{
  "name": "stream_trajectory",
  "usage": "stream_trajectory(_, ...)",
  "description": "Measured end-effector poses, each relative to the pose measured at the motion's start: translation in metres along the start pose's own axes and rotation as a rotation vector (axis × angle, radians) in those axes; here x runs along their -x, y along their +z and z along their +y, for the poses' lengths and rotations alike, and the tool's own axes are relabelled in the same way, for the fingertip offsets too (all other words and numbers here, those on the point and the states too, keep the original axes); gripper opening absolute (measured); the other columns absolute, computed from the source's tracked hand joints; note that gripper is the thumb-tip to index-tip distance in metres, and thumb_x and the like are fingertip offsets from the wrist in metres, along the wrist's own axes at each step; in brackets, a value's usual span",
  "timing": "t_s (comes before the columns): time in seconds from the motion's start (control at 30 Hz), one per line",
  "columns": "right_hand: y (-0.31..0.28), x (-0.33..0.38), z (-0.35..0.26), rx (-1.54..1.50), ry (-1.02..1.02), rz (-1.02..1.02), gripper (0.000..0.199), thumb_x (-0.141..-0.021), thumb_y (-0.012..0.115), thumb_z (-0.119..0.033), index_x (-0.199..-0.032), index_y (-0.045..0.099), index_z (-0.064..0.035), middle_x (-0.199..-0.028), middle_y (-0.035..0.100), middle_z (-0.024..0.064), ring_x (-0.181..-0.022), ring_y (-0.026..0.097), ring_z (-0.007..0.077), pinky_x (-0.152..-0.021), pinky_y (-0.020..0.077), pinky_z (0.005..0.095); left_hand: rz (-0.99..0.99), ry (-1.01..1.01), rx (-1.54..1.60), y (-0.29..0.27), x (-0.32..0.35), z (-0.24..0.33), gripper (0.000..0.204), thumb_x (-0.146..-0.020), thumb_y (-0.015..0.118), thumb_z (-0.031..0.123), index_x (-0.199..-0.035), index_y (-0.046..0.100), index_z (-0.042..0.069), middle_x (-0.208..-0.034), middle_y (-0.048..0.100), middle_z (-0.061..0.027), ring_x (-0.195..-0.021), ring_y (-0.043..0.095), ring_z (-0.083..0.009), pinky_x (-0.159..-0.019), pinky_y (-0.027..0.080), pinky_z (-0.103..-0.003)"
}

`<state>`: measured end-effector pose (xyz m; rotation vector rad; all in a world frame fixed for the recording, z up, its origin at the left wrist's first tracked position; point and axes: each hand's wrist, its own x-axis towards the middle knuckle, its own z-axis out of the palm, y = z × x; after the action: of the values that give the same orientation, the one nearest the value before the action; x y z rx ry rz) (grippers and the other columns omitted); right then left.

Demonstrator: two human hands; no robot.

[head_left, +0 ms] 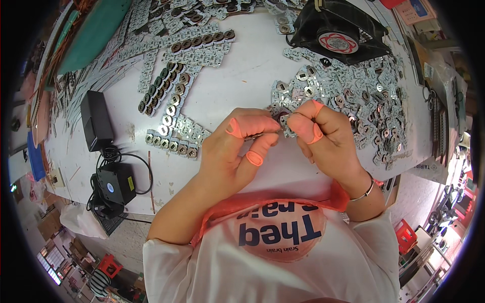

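Both hands meet near the middle of the white table, orange finger cots on their thumbs and forefingers. My left hand [237, 139] is closed in a pinch on a small circuit board, mostly covered by the fingers. My right hand [323, 132] is also closed, thumb and forefinger pinching at a small board piece [284, 122] right beside the left fingertips. Whether the two pieces are joined I cannot tell. Beyond the right hand spreads a heap of small circuit boards [371, 108], several with round metal parts. Left of the left hand lie rows of joined boards [172, 145].
A black fan [341, 33] stands at the far right of the table [242, 76]. At the left are a black box [97, 121], a black adapter [115, 183] with coiled cable, and thin pale strips [101, 81]. More board panels [166, 25] cover the far edge.
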<state>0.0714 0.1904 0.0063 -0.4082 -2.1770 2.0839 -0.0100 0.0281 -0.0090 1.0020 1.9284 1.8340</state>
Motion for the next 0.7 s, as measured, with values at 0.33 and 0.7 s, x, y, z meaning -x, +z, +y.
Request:
stream_trajectory(0.33, -0.022, -0.008, 0.000, 0.422, -0.232, 0.065, 0.012, -0.085, 0.064, -0.010, -0.085, 0.066, 0.0019, -0.059, 0.055, 0.0015, -0.052, 0.046, 0.0072, -0.048, 0.0371, 0.0232, -0.132, 0.004, 0.007, -0.005, -0.004, -0.006, 0.018, -0.088, 0.056, -0.001, -0.106, 0.055, -0.003, -0.107, 0.052, -0.0130, -0.082, 0.063, -0.0194, -0.071, 0.056, -0.028)
stream_trajectory(0.7, -0.020, -0.003, -0.005, 0.358, -0.209, -0.167, 0.009, -0.083, 0.064, -0.006, -0.090, 0.068, -0.0012, -0.056, 0.053, 0.0009, -0.049, 0.047, 0.0061, -0.045, 0.0364, 0.0212, -0.076, -0.440, 0.553, -0.007, -0.001, 0.005, 0.022, -0.085, 0.064, 0.002, -0.105, 0.053, 0.001, -0.097, 0.061, -0.0083, -0.077, 0.066, -0.0167, -0.061, 0.052, -0.024)
